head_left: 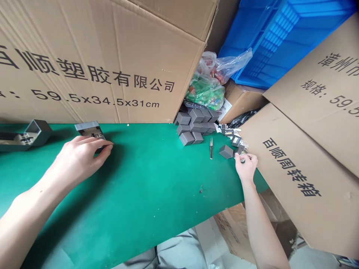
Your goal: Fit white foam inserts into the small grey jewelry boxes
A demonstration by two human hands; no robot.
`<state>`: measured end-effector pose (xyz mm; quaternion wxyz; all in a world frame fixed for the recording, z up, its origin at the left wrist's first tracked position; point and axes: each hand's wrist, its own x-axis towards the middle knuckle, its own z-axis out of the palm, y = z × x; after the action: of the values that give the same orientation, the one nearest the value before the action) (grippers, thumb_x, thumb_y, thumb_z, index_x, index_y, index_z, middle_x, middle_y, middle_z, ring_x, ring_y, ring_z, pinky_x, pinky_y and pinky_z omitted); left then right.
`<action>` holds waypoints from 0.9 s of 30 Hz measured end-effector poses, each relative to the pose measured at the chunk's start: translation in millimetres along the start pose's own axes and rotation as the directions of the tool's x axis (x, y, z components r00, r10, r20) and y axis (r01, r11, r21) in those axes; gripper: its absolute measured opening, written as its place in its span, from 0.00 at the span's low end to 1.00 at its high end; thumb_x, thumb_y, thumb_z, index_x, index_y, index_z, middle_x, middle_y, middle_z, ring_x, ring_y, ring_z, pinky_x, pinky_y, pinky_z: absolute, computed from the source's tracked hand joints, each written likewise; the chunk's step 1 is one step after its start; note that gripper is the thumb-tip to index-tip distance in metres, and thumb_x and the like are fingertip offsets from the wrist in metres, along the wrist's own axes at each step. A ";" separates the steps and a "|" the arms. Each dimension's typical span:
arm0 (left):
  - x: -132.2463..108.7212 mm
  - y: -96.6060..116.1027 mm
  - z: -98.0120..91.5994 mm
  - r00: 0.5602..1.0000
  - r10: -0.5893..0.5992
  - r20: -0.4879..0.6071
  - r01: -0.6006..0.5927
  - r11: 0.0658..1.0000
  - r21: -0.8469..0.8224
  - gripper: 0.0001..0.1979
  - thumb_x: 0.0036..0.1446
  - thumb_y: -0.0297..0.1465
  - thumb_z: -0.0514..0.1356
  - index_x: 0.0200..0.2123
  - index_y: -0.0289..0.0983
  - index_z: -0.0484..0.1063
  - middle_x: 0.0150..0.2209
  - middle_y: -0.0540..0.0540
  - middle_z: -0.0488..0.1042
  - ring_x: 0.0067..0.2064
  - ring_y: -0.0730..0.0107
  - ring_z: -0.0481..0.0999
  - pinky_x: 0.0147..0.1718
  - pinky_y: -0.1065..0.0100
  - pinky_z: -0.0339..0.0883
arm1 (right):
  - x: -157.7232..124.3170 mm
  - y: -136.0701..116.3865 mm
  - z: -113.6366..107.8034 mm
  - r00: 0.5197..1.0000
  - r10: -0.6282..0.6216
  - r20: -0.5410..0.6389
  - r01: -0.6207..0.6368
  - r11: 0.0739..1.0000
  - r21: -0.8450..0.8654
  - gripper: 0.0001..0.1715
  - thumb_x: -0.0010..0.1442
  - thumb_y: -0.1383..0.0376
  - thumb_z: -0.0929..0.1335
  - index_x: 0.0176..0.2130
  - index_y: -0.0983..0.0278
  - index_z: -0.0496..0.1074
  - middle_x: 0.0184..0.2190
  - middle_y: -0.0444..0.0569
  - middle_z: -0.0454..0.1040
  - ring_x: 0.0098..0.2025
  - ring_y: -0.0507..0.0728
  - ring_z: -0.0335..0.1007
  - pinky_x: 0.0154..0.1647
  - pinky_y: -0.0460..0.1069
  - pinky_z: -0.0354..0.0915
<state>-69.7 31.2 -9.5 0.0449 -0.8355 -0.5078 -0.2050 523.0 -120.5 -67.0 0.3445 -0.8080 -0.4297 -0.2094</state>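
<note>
My left hand (80, 157) rests on the green table mat (146, 186), its fingers curled against a grey open-topped plastic housing (89, 129) with dark parts inside. My right hand (246, 164) is at the mat's right edge, fingers pinched on a small dark part (242, 160) amid a scatter of small grey and white pieces (234, 136). A single grey block (226, 151) lies just left of that hand. Tweezers (211, 148) lie beside it. A pile of several grey blocks (195, 125) sits farther back.
A large printed cardboard box (92, 63) walls off the back of the table. Another printed carton (305, 157) leans in at the right. A blue plastic crate (283, 37) and clear bags of coloured parts (206, 87) sit behind. A grey rectangular tube piece (33, 134) lies far left.
</note>
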 end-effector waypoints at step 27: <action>4.8 3.2 -0.7 0.998 -0.024 0.060 0.023 1.000 0.016 0.35 0.63 0.49 0.41 0.42 0.33 0.82 0.43 0.36 0.83 0.47 0.46 0.79 0.45 0.54 0.74 | 0.3 -1.1 2.5 0.980 -0.061 0.189 0.076 0.994 -0.073 0.24 0.63 0.51 0.64 0.51 0.60 0.76 0.59 0.59 0.61 0.63 0.71 0.54 0.59 0.67 0.60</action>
<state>-65.3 33.4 -6.6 0.0336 -0.8349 -0.5204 -0.1761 522.4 -118.0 -68.0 0.2627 -0.8220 -0.4788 -0.1617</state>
